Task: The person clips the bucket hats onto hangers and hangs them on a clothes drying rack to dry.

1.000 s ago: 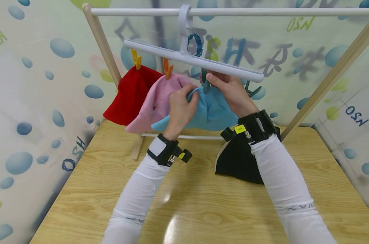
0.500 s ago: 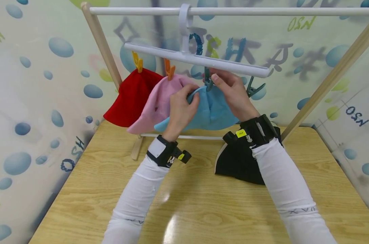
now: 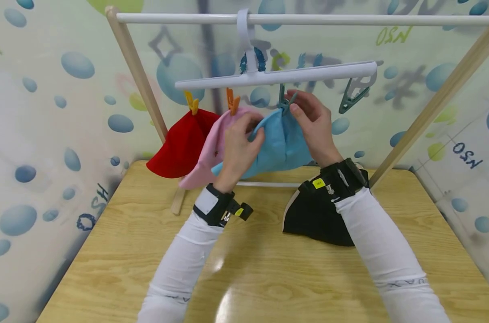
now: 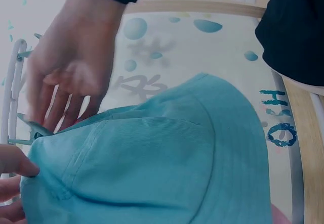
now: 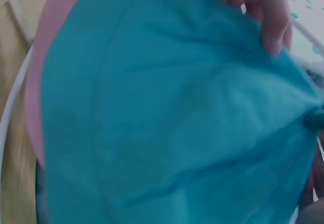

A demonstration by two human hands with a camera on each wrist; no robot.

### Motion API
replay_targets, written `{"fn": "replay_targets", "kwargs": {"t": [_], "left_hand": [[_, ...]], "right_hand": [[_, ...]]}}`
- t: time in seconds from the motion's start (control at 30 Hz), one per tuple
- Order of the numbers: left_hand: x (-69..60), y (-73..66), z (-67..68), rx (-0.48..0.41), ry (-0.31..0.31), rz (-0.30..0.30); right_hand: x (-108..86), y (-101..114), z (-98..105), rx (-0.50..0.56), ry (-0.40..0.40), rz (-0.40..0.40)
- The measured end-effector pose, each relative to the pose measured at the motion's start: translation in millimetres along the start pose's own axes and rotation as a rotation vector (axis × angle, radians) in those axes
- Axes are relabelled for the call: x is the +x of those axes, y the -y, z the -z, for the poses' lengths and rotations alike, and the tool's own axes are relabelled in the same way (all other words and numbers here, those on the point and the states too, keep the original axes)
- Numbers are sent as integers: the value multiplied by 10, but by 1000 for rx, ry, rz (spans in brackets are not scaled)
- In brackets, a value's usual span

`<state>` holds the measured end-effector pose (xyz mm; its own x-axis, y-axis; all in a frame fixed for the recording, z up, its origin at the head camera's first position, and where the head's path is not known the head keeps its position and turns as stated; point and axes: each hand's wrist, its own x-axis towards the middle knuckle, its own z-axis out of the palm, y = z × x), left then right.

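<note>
A light blue bucket hat (image 3: 282, 139) hangs from a dark green clip (image 3: 285, 103) on the white hanger (image 3: 309, 74). My left hand (image 3: 242, 146) pinches the hat's left edge near its top, and its fingers show at that edge in the left wrist view. Beside the clip, my right hand (image 3: 314, 125) has its fingers loosely extended and its thumb near the hat's top; the left wrist view shows this hand (image 4: 76, 62) just past the clip. A pink bucket hat (image 3: 204, 157) and a red bucket hat (image 3: 183, 146) hang to the left.
An orange clip (image 3: 233, 102) holds the pink hat, a yellow clip (image 3: 191, 103) the red one. Another green clip (image 3: 352, 96) hangs free at the hanger's right end. A black hat (image 3: 317, 215) lies on the wooden table (image 3: 244, 278) under my right forearm. The rack's rail (image 3: 369, 20) crosses above.
The hanger's right end has swung up and its left end down. The red and pink hats have dropped a little. My right fingers have loosened from the green clip; my left still pinches the blue hat.
</note>
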<state>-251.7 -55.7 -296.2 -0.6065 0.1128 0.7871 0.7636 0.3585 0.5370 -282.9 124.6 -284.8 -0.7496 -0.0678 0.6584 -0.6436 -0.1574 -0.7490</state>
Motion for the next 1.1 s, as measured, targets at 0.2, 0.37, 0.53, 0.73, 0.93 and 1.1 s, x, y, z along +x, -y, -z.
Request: {"fn": "replay_targets", "kwargs": {"t": [0.2, 0.37, 0.53, 0.73, 0.93, 1.1], "left_hand": [[-53, -11, 9, -2, 5, -38], [-119, 18, 39, 10, 2, 1], [-207, 43, 117, 23, 13, 40], [-249, 4, 252, 42, 46, 39], [-260, -82, 368, 93, 78, 42], [-303, -139, 419, 132, 86, 34]], "right_hand": [[-151, -39, 183, -18, -94, 44], [-347, -19, 331, -15, -75, 24], [-544, 24, 471, 3, -41, -19], [-703, 76, 637, -28, -61, -99], [-836, 106, 718, -89, -35, -170], [-982, 70, 739, -107, 19, -219]]}}
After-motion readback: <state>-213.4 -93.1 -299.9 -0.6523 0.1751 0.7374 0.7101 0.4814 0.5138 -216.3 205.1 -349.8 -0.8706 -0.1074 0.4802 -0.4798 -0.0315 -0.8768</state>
